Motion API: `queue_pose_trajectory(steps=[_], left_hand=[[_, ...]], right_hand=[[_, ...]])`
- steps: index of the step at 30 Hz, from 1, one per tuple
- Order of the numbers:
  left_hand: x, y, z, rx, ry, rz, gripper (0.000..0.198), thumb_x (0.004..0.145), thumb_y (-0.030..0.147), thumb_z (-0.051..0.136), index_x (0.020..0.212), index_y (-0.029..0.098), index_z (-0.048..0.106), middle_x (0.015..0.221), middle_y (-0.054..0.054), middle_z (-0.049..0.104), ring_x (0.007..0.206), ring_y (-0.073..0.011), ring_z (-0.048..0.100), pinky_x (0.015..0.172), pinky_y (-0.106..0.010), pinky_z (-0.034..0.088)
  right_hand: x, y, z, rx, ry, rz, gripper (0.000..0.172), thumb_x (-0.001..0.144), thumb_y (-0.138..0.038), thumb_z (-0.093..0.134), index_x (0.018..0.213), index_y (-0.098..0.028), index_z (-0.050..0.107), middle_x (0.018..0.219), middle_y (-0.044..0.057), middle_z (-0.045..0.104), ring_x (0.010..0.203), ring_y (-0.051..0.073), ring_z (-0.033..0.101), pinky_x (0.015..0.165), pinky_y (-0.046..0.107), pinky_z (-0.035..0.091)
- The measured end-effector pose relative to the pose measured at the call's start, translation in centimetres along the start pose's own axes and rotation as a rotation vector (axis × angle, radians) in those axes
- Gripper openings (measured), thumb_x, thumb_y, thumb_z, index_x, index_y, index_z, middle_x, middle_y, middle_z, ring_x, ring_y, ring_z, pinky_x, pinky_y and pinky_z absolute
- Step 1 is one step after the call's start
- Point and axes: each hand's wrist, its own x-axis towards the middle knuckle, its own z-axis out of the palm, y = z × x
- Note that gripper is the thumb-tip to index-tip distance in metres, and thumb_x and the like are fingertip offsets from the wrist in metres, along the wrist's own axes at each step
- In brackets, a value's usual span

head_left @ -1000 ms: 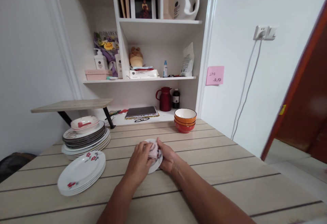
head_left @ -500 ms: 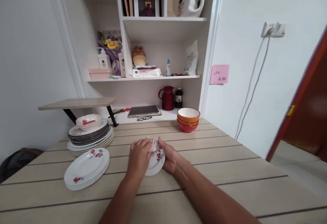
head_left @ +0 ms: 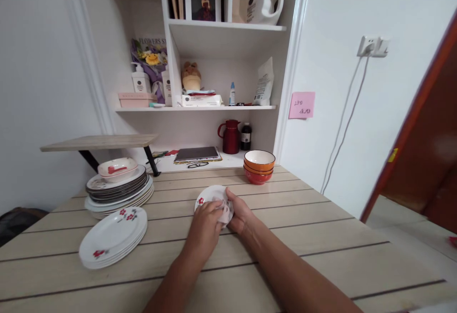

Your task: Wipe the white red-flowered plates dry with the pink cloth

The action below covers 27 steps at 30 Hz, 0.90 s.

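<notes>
Over the middle of the table, my right hand (head_left: 240, 212) grips a small white plate (head_left: 211, 194) with red flowers by its right edge, thumb on top. The plate is tilted, and its lower part is hidden behind my fingers. My left hand (head_left: 206, 222) is closed on a crumpled pale cloth (head_left: 225, 212) and presses it against the face of the plate. To the left lies a stack of oval white plates (head_left: 114, 237) with red flowers.
Behind the oval plates stands a taller stack of round plates (head_left: 117, 191), topped by a white bowl (head_left: 117, 168), beside a small raised wooden shelf (head_left: 100, 141). Stacked orange and red bowls (head_left: 259, 168) stand back right. A red jug (head_left: 231, 137) and laptop (head_left: 197, 153) are behind.
My left hand has moved the cloth from the upper part of the plate down to its lower right. The plate has turned in my hands. The view has shifted slightly.
</notes>
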Motion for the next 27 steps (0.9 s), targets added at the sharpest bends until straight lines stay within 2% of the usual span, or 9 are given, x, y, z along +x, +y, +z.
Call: queue_pose_trajectory(steps=[3, 7, 9, 11, 15, 19, 22, 24, 27], left_hand=[[0.2, -0.2, 0.1, -0.006, 0.100, -0.036, 0.034, 0.080, 0.007, 0.053, 0.106, 0.021, 0.069, 0.129, -0.007, 0.061, 0.121, -0.0234, 0.051, 0.104, -0.040, 0.037], [0.1, -1.3, -0.9, 0.155, 0.256, -0.247, 0.034, 0.084, 0.012, 0.052, 0.113, 0.021, 0.066, 0.127, -0.009, 0.061, 0.118, -0.0249, 0.053, 0.101, -0.041, 0.039], [0.0, -1.9, -1.5, 0.235, 0.231, -0.361, 0.036, 0.086, 0.015, 0.051, 0.120, 0.020, 0.062, 0.129, -0.011, 0.060, 0.119, -0.0270, 0.052, 0.098, -0.044, 0.040], [-0.2, -2.3, -2.0, 0.267, 0.145, -0.406, 0.035, 0.086, 0.017, 0.051, 0.119, 0.018, 0.063, 0.126, -0.012, 0.061, 0.116, -0.0287, 0.054, 0.094, -0.044, 0.042], [-0.4, -1.7, -1.6, 0.236, 0.043, -0.335, 0.027, 0.083, 0.017, 0.057, 0.107, 0.021, 0.070, 0.121, -0.008, 0.065, 0.113, -0.0263, 0.056, 0.093, -0.039, 0.043], [-0.4, 0.3, -0.2, 0.112, -0.025, -0.140, 0.032, 0.081, 0.011, 0.054, 0.107, 0.022, 0.070, 0.127, -0.007, 0.062, 0.117, -0.0242, 0.053, 0.097, -0.037, 0.041], [-0.2, 1.3, 0.2, 0.028, 0.020, -0.048, 0.035, 0.080, 0.008, 0.053, 0.108, 0.022, 0.068, 0.128, -0.006, 0.060, 0.118, -0.0232, 0.051, 0.101, -0.038, 0.038], [-0.1, 1.1, 0.0, 0.030, 0.090, -0.084, 0.033, 0.081, 0.008, 0.053, 0.108, 0.022, 0.068, 0.124, -0.006, 0.061, 0.116, -0.0231, 0.051, 0.101, -0.037, 0.038], [0.1, -0.2, -0.8, 0.129, 0.187, -0.244, 0.031, 0.084, 0.012, 0.052, 0.111, 0.020, 0.066, 0.120, -0.009, 0.061, 0.112, -0.0245, 0.052, 0.094, -0.037, 0.042]], right_hand=[[-0.5, 0.4, 0.3, -0.070, -0.043, 0.090, 0.045, 0.094, -0.051, 0.044, 0.090, -0.010, 0.063, 0.075, 0.010, 0.072, 0.074, 0.021, 0.069, 0.082, 0.034, 0.052], [-1.4, 1.3, 1.2, -0.136, -0.064, 0.105, 0.046, 0.094, -0.052, 0.043, 0.091, -0.011, 0.065, 0.072, 0.008, 0.073, 0.070, 0.020, 0.069, 0.082, 0.034, 0.051], [-1.5, 1.5, 1.6, -0.142, -0.027, 0.098, 0.046, 0.095, -0.050, 0.042, 0.094, -0.010, 0.065, 0.074, 0.009, 0.074, 0.069, 0.020, 0.069, 0.081, 0.034, 0.051], [-1.5, 1.5, 1.7, -0.101, 0.024, 0.077, 0.046, 0.095, -0.049, 0.040, 0.096, -0.010, 0.064, 0.076, 0.010, 0.074, 0.071, 0.021, 0.070, 0.081, 0.035, 0.051], [-0.8, 0.6, 1.2, 0.027, 0.060, -0.005, 0.044, 0.097, -0.046, 0.035, 0.099, -0.011, 0.062, 0.081, 0.010, 0.074, 0.079, 0.022, 0.070, 0.083, 0.037, 0.052], [-0.2, -0.1, 0.2, 0.032, 0.030, -0.011, 0.045, 0.097, -0.047, 0.035, 0.098, -0.011, 0.062, 0.080, 0.010, 0.074, 0.077, 0.022, 0.070, 0.083, 0.036, 0.052], [-0.2, 0.0, 0.0, -0.045, -0.008, 0.057, 0.047, 0.095, -0.051, 0.040, 0.093, -0.010, 0.063, 0.074, 0.008, 0.073, 0.070, 0.021, 0.069, 0.079, 0.034, 0.053], [-0.5, 0.5, 0.3, -0.104, -0.033, 0.096, 0.046, 0.094, -0.053, 0.042, 0.088, -0.012, 0.063, 0.069, 0.007, 0.071, 0.064, 0.020, 0.067, 0.074, 0.033, 0.053], [-1.1, 1.3, 1.0, -0.157, -0.055, 0.062, 0.040, 0.095, -0.046, 0.045, 0.085, -0.012, 0.063, 0.069, 0.007, 0.071, 0.063, 0.018, 0.067, 0.070, 0.031, 0.052]])
